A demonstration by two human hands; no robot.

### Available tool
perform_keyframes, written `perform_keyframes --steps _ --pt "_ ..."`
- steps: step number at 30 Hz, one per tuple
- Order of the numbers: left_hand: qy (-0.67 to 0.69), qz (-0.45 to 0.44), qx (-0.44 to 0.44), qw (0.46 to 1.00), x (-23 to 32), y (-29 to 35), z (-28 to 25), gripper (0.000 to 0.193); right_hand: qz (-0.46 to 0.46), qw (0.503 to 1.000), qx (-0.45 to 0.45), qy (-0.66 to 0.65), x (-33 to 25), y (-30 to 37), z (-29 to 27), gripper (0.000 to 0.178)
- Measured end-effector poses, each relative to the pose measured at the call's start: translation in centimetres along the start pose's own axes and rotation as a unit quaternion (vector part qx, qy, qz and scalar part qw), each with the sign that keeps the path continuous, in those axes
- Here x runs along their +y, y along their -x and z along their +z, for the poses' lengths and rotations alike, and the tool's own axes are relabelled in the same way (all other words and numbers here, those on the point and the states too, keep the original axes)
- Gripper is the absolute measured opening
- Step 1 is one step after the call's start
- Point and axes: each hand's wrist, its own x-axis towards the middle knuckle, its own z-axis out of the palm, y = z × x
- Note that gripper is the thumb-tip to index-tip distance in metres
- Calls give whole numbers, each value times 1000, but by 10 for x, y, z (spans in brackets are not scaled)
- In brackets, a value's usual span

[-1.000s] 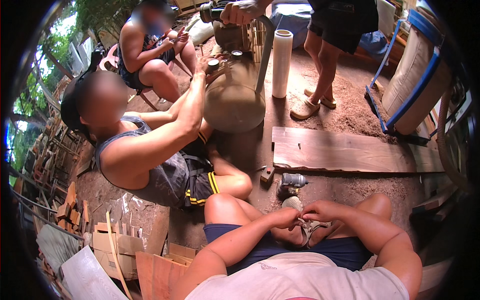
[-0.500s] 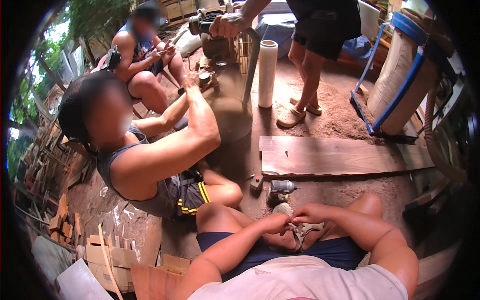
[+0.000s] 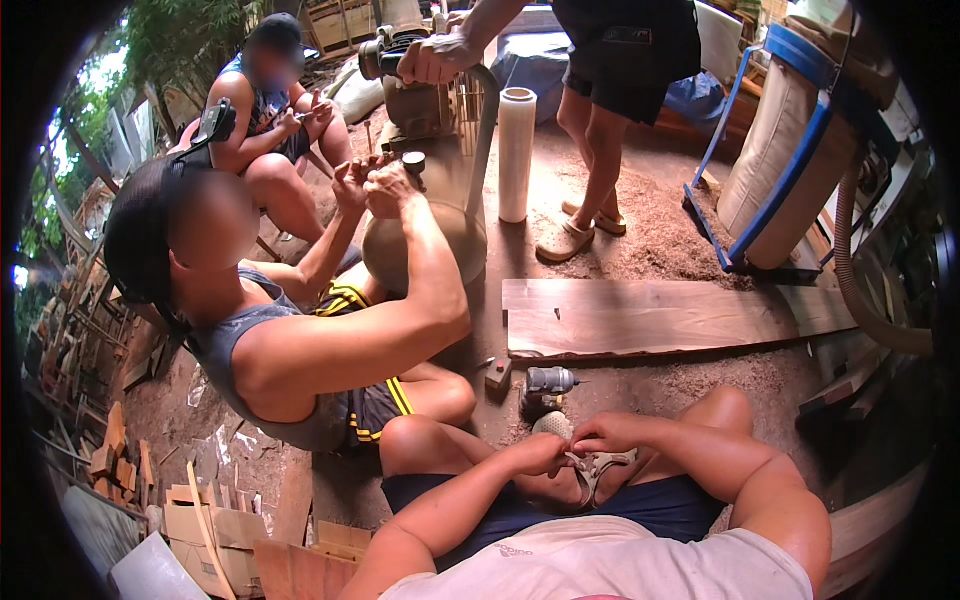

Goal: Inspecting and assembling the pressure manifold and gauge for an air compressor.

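Note:
My left hand and my right hand meet above my crossed legs, fingertips pinched close together. Whatever lies between the fingers is too small to make out. Just beneath them is a light strappy sandal on my foot. Beyond my hands stands a grey cordless drill, its bit pointing right. Left of the drill sits a small dark box with a red spot. A wide wooden plank lies flat on the floor farther ahead.
At my left a seated co-worker has both hands at a gauge on a round tank. Another person stands beside a roll of clear wrap. A dust-collector bag with a blue frame and hose is at right. Wood scraps lie left.
The whole view has shifted slightly. The seated co-worker's two hands have come up together near the gauge. My own hands stay pinched together over my legs.

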Motion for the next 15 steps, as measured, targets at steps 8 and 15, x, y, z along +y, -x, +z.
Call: perform_keyframes --steps 8,15 --pt "-15 -7 -3 1000 0 -2 -2 26 7 1000 1 1 -1 0 -3 23" --pt "-1 -4 3 1000 5 1 -4 26 4 1000 2 8 2 -1 -1 23"
